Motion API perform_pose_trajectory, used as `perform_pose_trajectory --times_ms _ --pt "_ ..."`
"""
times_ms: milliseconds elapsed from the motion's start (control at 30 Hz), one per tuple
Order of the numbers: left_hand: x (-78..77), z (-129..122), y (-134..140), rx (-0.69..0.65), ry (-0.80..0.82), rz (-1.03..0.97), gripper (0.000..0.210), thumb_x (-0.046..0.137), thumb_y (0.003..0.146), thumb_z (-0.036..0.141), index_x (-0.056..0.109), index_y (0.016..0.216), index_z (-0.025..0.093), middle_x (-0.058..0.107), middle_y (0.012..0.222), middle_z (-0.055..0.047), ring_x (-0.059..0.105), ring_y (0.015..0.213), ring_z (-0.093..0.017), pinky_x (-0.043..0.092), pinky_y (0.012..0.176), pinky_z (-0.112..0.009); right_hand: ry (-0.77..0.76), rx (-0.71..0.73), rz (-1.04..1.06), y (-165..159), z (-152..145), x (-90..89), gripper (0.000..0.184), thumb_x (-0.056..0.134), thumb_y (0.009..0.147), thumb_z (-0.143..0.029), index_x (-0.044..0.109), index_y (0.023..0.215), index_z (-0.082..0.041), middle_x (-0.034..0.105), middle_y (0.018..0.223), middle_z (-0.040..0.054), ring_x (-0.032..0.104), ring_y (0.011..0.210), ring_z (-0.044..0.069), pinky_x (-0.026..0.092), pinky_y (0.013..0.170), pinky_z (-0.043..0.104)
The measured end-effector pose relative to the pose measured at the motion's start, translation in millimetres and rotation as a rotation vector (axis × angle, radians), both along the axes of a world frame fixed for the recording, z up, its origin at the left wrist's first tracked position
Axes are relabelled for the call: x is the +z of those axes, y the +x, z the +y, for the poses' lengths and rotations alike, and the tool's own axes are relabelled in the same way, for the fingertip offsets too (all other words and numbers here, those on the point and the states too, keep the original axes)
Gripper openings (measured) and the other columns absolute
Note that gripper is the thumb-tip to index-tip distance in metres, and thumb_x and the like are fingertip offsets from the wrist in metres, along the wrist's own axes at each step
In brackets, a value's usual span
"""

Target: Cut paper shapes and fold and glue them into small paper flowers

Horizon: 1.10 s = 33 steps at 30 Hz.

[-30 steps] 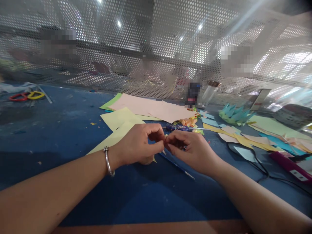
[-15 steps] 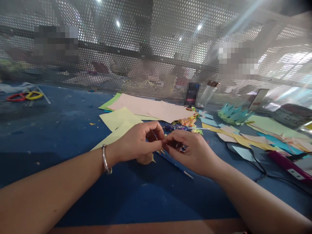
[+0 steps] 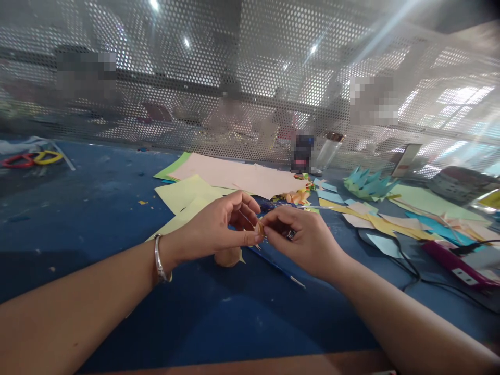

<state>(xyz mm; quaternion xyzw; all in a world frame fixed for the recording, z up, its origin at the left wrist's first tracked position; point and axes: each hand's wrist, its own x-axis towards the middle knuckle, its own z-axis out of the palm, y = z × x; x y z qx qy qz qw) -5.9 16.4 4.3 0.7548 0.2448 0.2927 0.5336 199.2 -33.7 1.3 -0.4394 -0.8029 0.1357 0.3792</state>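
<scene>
A small curled tan-orange piece (image 3: 259, 228), which looks like paper, is between my fingertips above the blue table. My right hand (image 3: 302, 237) pinches it from the right with thumb and forefinger. From the left, the thumb and fingers of my left hand (image 3: 224, 221) close on its other side, the forefinger arched above. Below my left hand stands a round tan object (image 3: 227, 257), its top hidden, with a pale pointed scrap (image 3: 241, 256) beside it. A thin blue-handled stick tool (image 3: 277, 267) lies under my hands, partly covered.
Pale yellow sheets (image 3: 187, 192) and a large pink sheet (image 3: 234, 174) lie beyond my hands. Red and yellow scissors (image 3: 33, 158) rest far left. To the right are a spiky blue-green paper piece (image 3: 369, 183), paper strips (image 3: 375, 221), and a purple power strip (image 3: 449, 260) with black cables.
The fingers of my left hand have parted slightly, so the small tan-orange piece shows more clearly between my hands. The whole view has shifted a little.
</scene>
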Motion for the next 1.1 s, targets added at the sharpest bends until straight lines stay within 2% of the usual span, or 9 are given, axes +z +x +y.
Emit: perform_pose_trajectory --times_ms 267,367,633,800,933,1100 --pt "-0.1 2 0 0.012 0.002 -0.035 0.034 0.074 0.082 0.025 0.051 0.107 0.02 0.065 0.095 -0.003 0.063 0.091 -0.016 0.05 0.084 -0.033 0.011 -0.012 0.009 0 0 0.4 0.014 0.06 0.085 -0.011 0.07 0.09 -0.018 0.066 0.076 -0.0024 0.055 0.063 0.008 0.04 0.055 0.019" --pt "-1.0 1 1 0.065 0.028 -0.037 0.031 0.072 0.083 0.025 0.052 0.106 0.02 0.065 0.093 -0.003 0.063 0.09 -0.016 0.051 0.083 -0.033 -0.006 -0.01 0.003 0 1 0.0 0.015 0.059 0.085 -0.011 0.07 0.092 -0.019 0.066 0.077 -0.0022 0.055 0.063 0.009 0.04 0.054 0.019" --pt "-1.9 -6 6 0.2 0.112 -0.035 0.023 0.071 0.083 0.026 0.055 0.098 0.018 0.068 0.092 -0.003 0.066 0.085 -0.015 0.053 0.078 -0.03 0.071 -0.041 -0.017 0 2 -1.9 0.012 0.06 0.083 -0.01 0.067 0.09 -0.018 0.062 0.074 -0.0025 0.054 0.063 0.009 0.041 0.056 0.02" --pt "0.2 -11 7 0.307 0.237 0.096 0.017 0.07 0.083 0.031 0.064 0.089 0.017 0.07 0.085 -0.003 0.064 0.076 -0.015 0.051 0.07 -0.028 0.095 -0.035 -0.033 1 4 -3.8 0.012 0.06 0.085 -0.012 0.067 0.091 -0.018 0.062 0.075 -0.0024 0.055 0.065 0.009 0.041 0.058 0.02" --pt "1.2 -14 7 0.387 0.338 0.183 0.009 0.067 0.083 0.027 0.065 0.085 0.018 0.07 0.078 0.001 0.062 0.07 -0.012 0.048 0.063 -0.025 0.103 -0.025 -0.032 1 5 -5.3 0.012 0.059 0.085 -0.011 0.066 0.092 -0.018 0.064 0.078 -0.0018 0.057 0.067 0.009 0.044 0.061 0.021" --pt "-1.5 -16 7 0.401 0.385 0.182 0.007 0.066 0.084 0.026 0.065 0.087 0.019 0.069 0.076 0.003 0.062 0.067 -0.011 0.048 0.062 -0.023 0.071 -0.014 -0.027 -1 6 -5.6 0.013 0.058 0.084 -0.01 0.065 0.091 -0.018 0.063 0.077 -0.0018 0.058 0.066 0.009 0.045 0.062 0.021"
